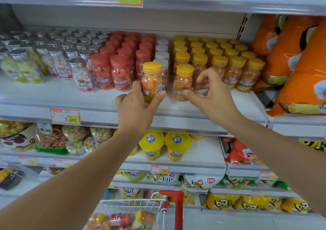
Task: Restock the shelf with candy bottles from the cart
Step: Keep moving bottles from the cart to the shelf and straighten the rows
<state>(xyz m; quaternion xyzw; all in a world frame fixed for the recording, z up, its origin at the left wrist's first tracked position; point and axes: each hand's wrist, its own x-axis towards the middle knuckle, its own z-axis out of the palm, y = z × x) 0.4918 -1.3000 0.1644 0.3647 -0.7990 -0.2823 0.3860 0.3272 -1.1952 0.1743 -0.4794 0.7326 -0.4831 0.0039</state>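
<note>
Two grasps, left hand (pixel 135 109) fingers (pixel 159 95) wrapping left bottle (pixel 152 78), right hand (pixel 214 97) pinching right bottle (pixel 182 81)

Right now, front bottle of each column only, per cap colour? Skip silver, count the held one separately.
Red-cap bottles: 3
White-cap bottles: 1
Yellow-cap bottles: 5, one against the right hand
Yellow-cap bottle in the left hand: 1
Total: 10

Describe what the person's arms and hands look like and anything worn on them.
The left forearm and right forearm are bare, no sleeves showing. The left hand and right hand wear no gloves, rings, watch or bands.
</note>
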